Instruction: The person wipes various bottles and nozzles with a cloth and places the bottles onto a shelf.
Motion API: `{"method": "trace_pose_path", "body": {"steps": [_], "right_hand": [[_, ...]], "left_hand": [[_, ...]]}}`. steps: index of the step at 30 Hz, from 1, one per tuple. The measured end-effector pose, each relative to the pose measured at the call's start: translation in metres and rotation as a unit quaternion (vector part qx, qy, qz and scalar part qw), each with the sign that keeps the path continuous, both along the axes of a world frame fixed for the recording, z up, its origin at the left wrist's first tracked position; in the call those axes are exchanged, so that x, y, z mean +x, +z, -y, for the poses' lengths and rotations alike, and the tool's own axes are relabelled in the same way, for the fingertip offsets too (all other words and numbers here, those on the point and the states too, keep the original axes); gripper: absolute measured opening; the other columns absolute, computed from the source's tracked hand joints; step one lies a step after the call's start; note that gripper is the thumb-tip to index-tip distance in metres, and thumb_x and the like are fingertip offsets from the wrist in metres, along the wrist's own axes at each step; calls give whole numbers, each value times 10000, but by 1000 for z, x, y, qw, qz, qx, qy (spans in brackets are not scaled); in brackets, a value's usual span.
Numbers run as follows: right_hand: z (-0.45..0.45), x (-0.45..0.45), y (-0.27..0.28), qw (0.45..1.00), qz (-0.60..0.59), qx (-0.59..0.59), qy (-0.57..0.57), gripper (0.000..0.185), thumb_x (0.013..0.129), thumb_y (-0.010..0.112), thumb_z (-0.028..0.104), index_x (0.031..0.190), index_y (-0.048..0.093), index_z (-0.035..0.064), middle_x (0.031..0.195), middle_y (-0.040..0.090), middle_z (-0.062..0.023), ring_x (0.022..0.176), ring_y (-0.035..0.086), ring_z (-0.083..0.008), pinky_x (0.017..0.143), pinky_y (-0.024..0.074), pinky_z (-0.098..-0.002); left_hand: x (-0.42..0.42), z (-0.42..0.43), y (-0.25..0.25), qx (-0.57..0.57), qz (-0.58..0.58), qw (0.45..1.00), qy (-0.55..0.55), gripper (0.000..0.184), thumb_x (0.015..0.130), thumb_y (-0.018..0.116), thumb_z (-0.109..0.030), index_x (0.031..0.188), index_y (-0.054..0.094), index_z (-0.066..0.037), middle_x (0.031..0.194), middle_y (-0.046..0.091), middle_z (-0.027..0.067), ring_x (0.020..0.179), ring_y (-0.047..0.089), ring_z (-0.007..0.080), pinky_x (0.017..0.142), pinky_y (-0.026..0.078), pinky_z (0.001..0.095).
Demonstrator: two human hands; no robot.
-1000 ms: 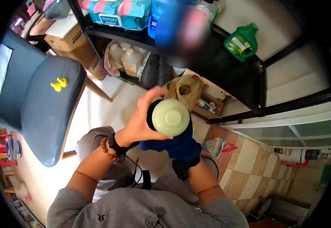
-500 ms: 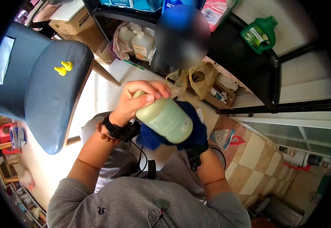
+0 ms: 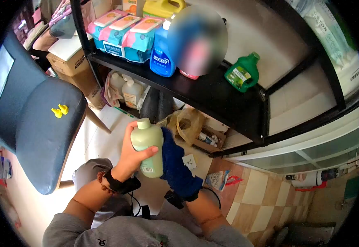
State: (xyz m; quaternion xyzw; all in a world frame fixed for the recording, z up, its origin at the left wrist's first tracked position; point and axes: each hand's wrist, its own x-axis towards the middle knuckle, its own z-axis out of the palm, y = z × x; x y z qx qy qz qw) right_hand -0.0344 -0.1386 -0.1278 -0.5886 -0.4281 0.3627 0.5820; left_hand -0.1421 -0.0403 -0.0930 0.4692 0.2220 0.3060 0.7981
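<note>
A pale green bottle (image 3: 148, 142) with a round cap stands nearly upright between my hands. My left hand (image 3: 132, 154) is wrapped round its left side, with the thumb across the front. Dark blue cloth (image 3: 175, 158) covers my right hand (image 3: 177, 168) and touches the bottle's right side; the fingers are hidden beneath it. Beyond my hands, a yellowish plastic bag (image 3: 187, 125) and an open carton (image 3: 210, 140) lie under the black shelf.
The black shelf (image 3: 179, 86) holds wipe packs (image 3: 124, 37), a blue bottle (image 3: 162, 53) and a green jug (image 3: 242, 73). A blue chair (image 3: 47, 127) with two small yellow items (image 3: 60, 110) stands at left. A printed bag (image 3: 217, 180) lies on the floor.
The bottle has turned from tilted to nearly upright and moved left with my left hand. The cloth-covered hand is now at its right side. The view has shifted, showing more of the shelf.
</note>
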Motion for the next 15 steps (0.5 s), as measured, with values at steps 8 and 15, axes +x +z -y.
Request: {"method": "trace_pose_path", "body": {"steps": [8,15], "right_hand": [[11,12,44,899,406,-110,123,877,594,793,552,1252,510,45,1052,609,-157,969,596,-313,823,412,-483],[39,44,6,831,491,-259,30,205,768,647,206,895,599,53,708,630,-115,646,632,-308,582,503,-401]], "left_hand": [[-10,-30,7,184,129,974,36,950,601,835,-96,1348,249,-88,1192,521,122,1073,538,207,920,450,352],[-26,-52,29,208,106,963,136,998,572,848,-347,1342,273,-78,1199,503,155,1140,501,265,969,410,395]]}}
